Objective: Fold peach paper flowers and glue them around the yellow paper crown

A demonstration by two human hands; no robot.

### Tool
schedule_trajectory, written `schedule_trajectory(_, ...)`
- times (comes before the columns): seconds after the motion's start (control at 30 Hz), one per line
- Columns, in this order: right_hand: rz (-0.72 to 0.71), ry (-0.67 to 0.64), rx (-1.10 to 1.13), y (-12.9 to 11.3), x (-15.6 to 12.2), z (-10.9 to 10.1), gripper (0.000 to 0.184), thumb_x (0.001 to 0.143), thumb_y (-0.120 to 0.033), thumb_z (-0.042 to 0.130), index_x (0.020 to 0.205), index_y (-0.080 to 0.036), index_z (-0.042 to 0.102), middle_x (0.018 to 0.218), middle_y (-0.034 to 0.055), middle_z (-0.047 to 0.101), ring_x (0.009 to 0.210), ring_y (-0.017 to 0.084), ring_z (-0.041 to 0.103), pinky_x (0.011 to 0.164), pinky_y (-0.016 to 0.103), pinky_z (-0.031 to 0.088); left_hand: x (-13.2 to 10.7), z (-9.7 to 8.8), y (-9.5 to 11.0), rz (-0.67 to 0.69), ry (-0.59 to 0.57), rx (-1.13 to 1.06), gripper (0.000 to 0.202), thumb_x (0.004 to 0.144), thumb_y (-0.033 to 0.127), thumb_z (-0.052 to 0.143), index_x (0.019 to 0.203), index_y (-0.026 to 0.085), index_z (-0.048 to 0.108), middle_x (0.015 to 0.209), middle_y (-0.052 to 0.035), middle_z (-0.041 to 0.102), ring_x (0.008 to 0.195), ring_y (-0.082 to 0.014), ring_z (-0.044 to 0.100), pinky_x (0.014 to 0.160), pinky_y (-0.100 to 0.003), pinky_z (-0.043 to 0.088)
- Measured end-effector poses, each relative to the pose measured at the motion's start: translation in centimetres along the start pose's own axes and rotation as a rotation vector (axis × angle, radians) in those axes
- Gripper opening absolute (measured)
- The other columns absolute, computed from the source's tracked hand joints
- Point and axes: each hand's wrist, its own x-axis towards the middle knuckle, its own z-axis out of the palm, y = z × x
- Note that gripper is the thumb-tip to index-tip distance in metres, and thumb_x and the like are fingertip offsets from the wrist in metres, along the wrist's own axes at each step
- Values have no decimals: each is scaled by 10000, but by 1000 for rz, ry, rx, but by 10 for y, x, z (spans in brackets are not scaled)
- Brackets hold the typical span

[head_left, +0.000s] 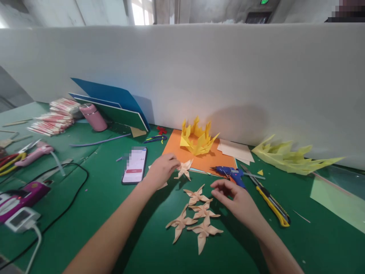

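My left hand pinches a tip of a peach folded paper flower, held above the green table. In front of me lie several more paper flowers of the same peach paper, close together with petals touching or overlapping. My right hand hovers just right of the group, its thumb and fingers curved and a little apart, with nothing visible between them. Beyond that hand a blue glue gun lies on its side. The yellow folded paper crown stands on orange paper farther back.
A yellow utility knife lies at right, near a pale yellow folded paper strip. Left are a phone, a pink bottle, a pink glue gun and a purple power strip with cables. A white partition borders the table's back.
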Motion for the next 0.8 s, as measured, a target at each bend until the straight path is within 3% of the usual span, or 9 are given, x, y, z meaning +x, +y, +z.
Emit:
schedule_trajectory(0.1, -2, 14, -17, 3, -5, -3, 233, 699, -418, 571, 770, -202, 625, 668, 21, 605, 594, 158, 531, 571, 281, 462, 27, -1, -16, 206, -178, 130, 208, 805, 44, 476, 750, 154, 645, 814, -68, 604, 713, -161, 540, 617, -261, 395)
schedule_trajectory(0.27, -12, 35, -24, 5, -6, -3, 255, 716, -427, 550, 784, -194, 633, 703, 39, 631, 618, 168, 553, 597, 292, 478, 60, -2, -32, 307, -235, 84, 223, 773, 20, 511, 763, 189, 656, 857, -47, 637, 750, -142, 562, 685, -245, 424)
schedule_trajectory(0.37, -22, 38, -33, 7, -6, -1, 267, 726, -434, 537, 790, -194, 635, 711, 44, 641, 624, 172, 563, 602, 297, 484, 66, 1, -41, 281, -216, 41, 275, 725, -21, 512, 787, 199, 665, 925, -45, 657, 760, -137, 582, 697, -242, 442)
schedule_trajectory(0.47, -20, 54, -31, 10, -7, 1, 281, 729, -445, 530, 796, -193, 638, 738, 53, 661, 642, 181, 581, 608, 301, 491, 59, 6, -45, 190, -138, -4, 308, 750, -9, 468, 872, 197, 660, 964, -53, 662, 823, -143, 601, 729, -246, 457)
schedule_trajectory(0.57, -16, 93, -33, 13, -8, 1, 277, 729, -449, 532, 783, -199, 639, 773, 62, 681, 679, 195, 608, 625, 304, 497, 42, 9, -37, 47, -20, -41, 271, 836, 72, 397, 873, 183, 641, 902, -60, 663, 840, -157, 605, 766, -278, 460)
schedule_trajectory(0.67, -33, 205, -96, 19, -7, -4, 274, 736, -450, 523, 775, -206, 641, 782, 65, 686, 691, 206, 618, 631, 315, 496, 16, 10, -12, -109, 92, -88, 218, 877, 188, 390, 844, 171, 605, 852, -59, 654, 799, -163, 598, 724, -280, 462)
schedule_trajectory(0.73, -63, 321, -195, 26, -6, -10, 283, 743, -449, 509, 789, -203, 642, 785, 72, 678, 691, 215, 609, 640, 335, 489, -3, 12, 11, -333, 141, -275, 182, 866, 246, 419, 797, 187, 577, 787, -26, 645, 706, -150, 583, 647, -260, 451)
schedule_trajectory(0.8, -80, 422, -292, 32, -6, -15, 293, 750, -443, 497, 812, -194, 639, 804, 84, 671, 694, 222, 599, 660, 358, 481, -21, 16, 32, -462, 70, -402, 175, 862, 261, 400, 783, 201, 544, 708, 2, 617, 631, -143, 559, 574, -250, 425)
